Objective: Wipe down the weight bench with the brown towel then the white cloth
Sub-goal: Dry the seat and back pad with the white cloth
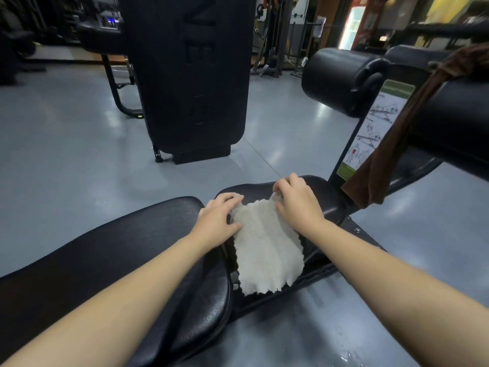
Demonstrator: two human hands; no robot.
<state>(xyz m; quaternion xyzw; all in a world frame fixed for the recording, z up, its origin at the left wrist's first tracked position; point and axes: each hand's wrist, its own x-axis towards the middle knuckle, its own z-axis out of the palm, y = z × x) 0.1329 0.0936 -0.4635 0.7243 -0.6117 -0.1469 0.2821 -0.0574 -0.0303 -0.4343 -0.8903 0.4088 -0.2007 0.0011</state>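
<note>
The white cloth (267, 247) lies spread over the gap between the long back pad (119, 260) and the smaller seat pad (312, 189) of the weight bench, its lower edge hanging past the frame. Both hands grip its far corners: the left hand (219, 221) has fingers curled over the left corner, and the right hand (296, 200) pinches the bunched right corner. The brown towel (397, 139) hangs draped over the roller pad (449, 115) to the right, well apart from the hands, so the step in hand is judged to be the second wipe. To do it well, flatten the cloth under the palms rather than leaving it bunched at the corners, then drag it in long overlapping passes along each pad's surface, working into the seam where the cloth now sits and along the pad edges.
</note>
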